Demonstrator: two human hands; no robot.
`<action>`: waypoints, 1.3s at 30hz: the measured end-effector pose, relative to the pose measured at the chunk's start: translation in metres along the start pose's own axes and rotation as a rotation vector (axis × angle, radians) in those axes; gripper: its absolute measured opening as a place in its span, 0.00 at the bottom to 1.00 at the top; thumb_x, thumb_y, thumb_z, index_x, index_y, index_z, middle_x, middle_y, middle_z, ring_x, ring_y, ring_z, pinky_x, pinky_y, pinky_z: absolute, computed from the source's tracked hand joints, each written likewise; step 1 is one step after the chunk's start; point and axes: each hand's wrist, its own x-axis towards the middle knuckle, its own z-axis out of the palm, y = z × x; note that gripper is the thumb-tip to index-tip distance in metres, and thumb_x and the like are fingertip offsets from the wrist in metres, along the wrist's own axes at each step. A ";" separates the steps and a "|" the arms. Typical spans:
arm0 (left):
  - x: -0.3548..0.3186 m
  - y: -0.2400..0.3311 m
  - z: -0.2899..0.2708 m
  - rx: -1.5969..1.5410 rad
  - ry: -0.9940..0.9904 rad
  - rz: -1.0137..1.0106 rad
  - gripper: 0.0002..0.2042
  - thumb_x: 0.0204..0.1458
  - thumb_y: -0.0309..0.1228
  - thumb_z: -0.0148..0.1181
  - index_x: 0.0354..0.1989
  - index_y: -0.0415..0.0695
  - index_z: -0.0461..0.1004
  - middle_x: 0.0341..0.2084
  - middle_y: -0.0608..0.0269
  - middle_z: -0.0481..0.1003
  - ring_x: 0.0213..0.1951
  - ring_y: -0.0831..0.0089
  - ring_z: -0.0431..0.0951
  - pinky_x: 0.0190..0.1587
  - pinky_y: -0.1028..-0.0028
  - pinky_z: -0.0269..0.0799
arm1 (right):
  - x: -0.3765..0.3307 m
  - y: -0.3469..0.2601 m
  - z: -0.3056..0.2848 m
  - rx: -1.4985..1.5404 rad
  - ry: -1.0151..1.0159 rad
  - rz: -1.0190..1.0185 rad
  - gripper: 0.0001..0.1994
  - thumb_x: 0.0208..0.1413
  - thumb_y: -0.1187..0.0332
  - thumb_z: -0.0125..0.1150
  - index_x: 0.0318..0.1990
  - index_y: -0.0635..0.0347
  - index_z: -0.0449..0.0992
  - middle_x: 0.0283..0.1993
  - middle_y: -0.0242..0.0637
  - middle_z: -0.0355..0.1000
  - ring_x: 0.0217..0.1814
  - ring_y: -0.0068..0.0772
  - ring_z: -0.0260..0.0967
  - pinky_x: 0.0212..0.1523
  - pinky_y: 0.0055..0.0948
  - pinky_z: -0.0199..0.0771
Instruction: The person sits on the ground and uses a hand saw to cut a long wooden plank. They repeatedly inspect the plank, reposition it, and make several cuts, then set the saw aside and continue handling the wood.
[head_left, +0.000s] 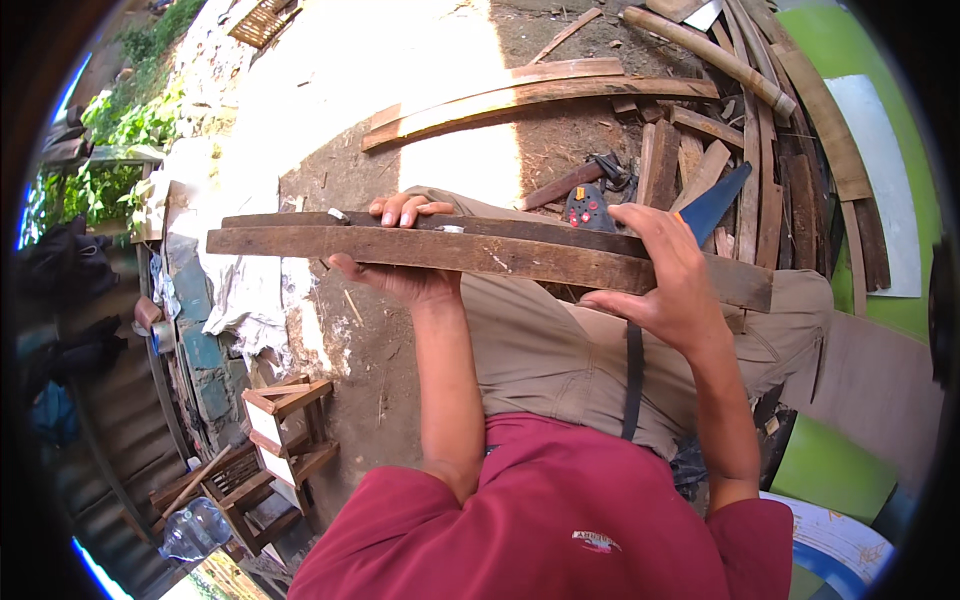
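Over dirt ground, both hands (400, 250) (665, 280) grip a wooden plank (500, 255).

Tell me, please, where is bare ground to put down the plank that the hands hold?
Both the left hand and right hand grip the plank. Bare dirt lies under its left end, between the white cloth and the knee. More lies beyond, below the long curved boards. The right side is crowded with the scrap wood pile and a saw.

My left hand (400, 250) is curled, fingers wrapped over from underneath, forearm straight out. My right hand (665, 275) grips from above, wrist bent, fingers spread.
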 end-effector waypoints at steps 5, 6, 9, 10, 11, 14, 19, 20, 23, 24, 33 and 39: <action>-0.001 -0.006 0.002 0.001 -0.007 0.000 0.32 0.36 0.63 0.71 0.38 0.48 0.73 0.29 0.71 0.71 0.33 0.77 0.73 0.51 0.65 0.70 | -0.007 -0.004 0.005 -0.075 0.040 -0.080 0.39 0.30 0.58 0.81 0.55 0.58 0.71 0.55 0.41 0.69 0.56 0.48 0.67 0.61 0.45 0.63; -0.001 -0.007 0.002 0.011 -0.012 0.001 0.32 0.37 0.63 0.70 0.39 0.48 0.73 0.29 0.71 0.71 0.34 0.77 0.73 0.51 0.64 0.70 | -0.007 -0.007 0.009 -0.057 0.049 -0.097 0.36 0.31 0.62 0.80 0.53 0.58 0.72 0.52 0.40 0.69 0.54 0.46 0.67 0.59 0.45 0.63; -0.004 -0.007 -0.001 0.040 -0.005 0.007 0.33 0.38 0.66 0.68 0.40 0.48 0.74 0.29 0.71 0.71 0.34 0.77 0.73 0.51 0.63 0.71 | -0.009 -0.005 0.021 -0.093 0.015 -0.113 0.31 0.34 0.67 0.78 0.51 0.58 0.73 0.50 0.40 0.69 0.52 0.47 0.67 0.55 0.45 0.64; -0.005 -0.009 -0.002 0.049 0.007 0.007 0.34 0.38 0.66 0.68 0.40 0.48 0.74 0.29 0.70 0.71 0.34 0.77 0.74 0.51 0.63 0.71 | -0.011 -0.005 0.022 -0.088 0.030 -0.120 0.29 0.36 0.71 0.76 0.51 0.59 0.73 0.49 0.41 0.69 0.50 0.47 0.67 0.52 0.43 0.65; -0.005 -0.009 -0.002 0.059 0.019 0.006 0.34 0.39 0.67 0.67 0.41 0.47 0.74 0.29 0.70 0.71 0.34 0.76 0.74 0.51 0.62 0.71 | -0.013 -0.005 0.024 -0.082 0.036 -0.102 0.29 0.36 0.71 0.76 0.51 0.60 0.73 0.48 0.41 0.69 0.50 0.46 0.67 0.52 0.43 0.65; -0.006 -0.010 0.000 0.189 0.094 0.062 0.40 0.34 0.77 0.58 0.38 0.49 0.69 0.28 0.70 0.68 0.33 0.76 0.72 0.48 0.63 0.74 | -0.017 -0.003 0.028 -0.057 0.063 -0.067 0.27 0.39 0.70 0.74 0.51 0.62 0.74 0.47 0.41 0.70 0.48 0.45 0.68 0.50 0.42 0.65; -0.003 -0.008 -0.002 0.288 0.168 0.082 0.45 0.33 0.82 0.46 0.38 0.47 0.69 0.31 0.67 0.71 0.34 0.73 0.75 0.45 0.64 0.77 | -0.008 0.005 0.013 0.148 -0.124 -0.040 0.19 0.48 0.67 0.69 0.47 0.66 0.76 0.43 0.42 0.72 0.45 0.45 0.68 0.48 0.38 0.65; -0.003 -0.010 0.001 0.311 0.199 0.091 0.46 0.34 0.82 0.45 0.39 0.46 0.70 0.32 0.66 0.72 0.35 0.73 0.76 0.45 0.64 0.77 | -0.005 0.010 0.010 0.200 -0.178 -0.041 0.18 0.49 0.67 0.68 0.46 0.66 0.76 0.42 0.42 0.72 0.44 0.45 0.68 0.46 0.37 0.65; -0.004 -0.015 0.010 0.394 0.307 0.144 0.45 0.39 0.81 0.43 0.41 0.46 0.72 0.36 0.63 0.75 0.38 0.71 0.78 0.44 0.66 0.79 | 0.001 0.025 0.005 0.371 -0.289 -0.009 0.14 0.54 0.64 0.64 0.42 0.68 0.76 0.35 0.43 0.70 0.38 0.42 0.66 0.38 0.34 0.65; -0.001 -0.018 0.012 0.454 0.339 0.175 0.45 0.39 0.81 0.42 0.42 0.46 0.72 0.36 0.62 0.75 0.37 0.71 0.78 0.44 0.67 0.79 | 0.004 0.031 0.002 0.411 -0.340 0.009 0.14 0.55 0.64 0.64 0.41 0.68 0.76 0.34 0.43 0.69 0.36 0.42 0.66 0.37 0.34 0.64; -0.002 -0.012 0.011 0.673 0.337 0.088 0.53 0.46 0.80 0.31 0.72 0.51 0.46 0.69 0.58 0.50 0.69 0.60 0.52 0.68 0.56 0.55 | -0.016 0.059 0.038 0.674 -0.306 0.197 0.21 0.50 0.62 0.71 0.49 0.65 0.79 0.34 0.45 0.77 0.33 0.25 0.68 0.38 0.28 0.70; 0.002 0.003 -0.016 0.631 0.414 0.124 0.50 0.44 0.80 0.35 0.63 0.49 0.61 0.49 0.59 0.70 0.49 0.67 0.72 0.52 0.64 0.73 | -0.006 0.039 0.032 0.361 -0.278 -0.060 0.37 0.30 0.62 0.82 0.53 0.64 0.77 0.42 0.40 0.72 0.44 0.31 0.70 0.46 0.26 0.69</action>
